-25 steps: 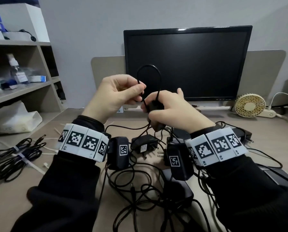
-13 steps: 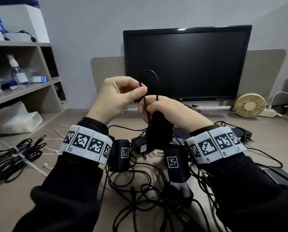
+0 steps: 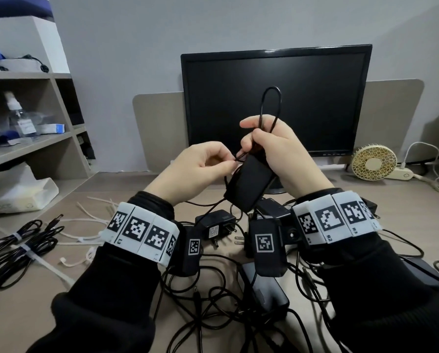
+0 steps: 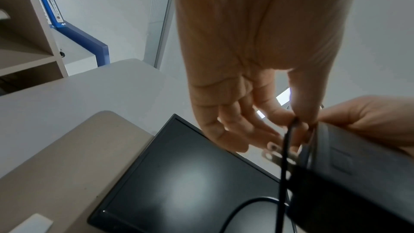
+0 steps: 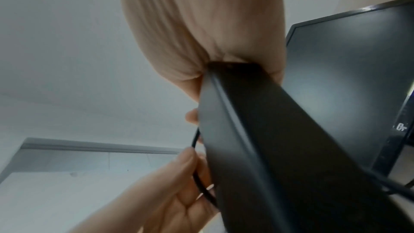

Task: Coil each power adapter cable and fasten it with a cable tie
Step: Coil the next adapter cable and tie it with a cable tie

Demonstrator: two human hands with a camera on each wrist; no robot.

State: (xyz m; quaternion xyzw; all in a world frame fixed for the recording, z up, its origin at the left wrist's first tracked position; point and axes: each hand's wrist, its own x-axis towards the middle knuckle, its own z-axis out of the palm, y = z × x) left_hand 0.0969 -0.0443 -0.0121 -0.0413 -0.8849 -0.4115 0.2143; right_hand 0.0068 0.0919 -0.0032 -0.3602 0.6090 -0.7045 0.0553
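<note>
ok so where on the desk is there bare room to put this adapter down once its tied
Bare desk lies left of the left hand, between the white box and the loose cable ties. Another patch sits near the front left edge, below the tied cable bundles. The middle, under both wrists, is crowded with adapters and tangled cables.
</note>
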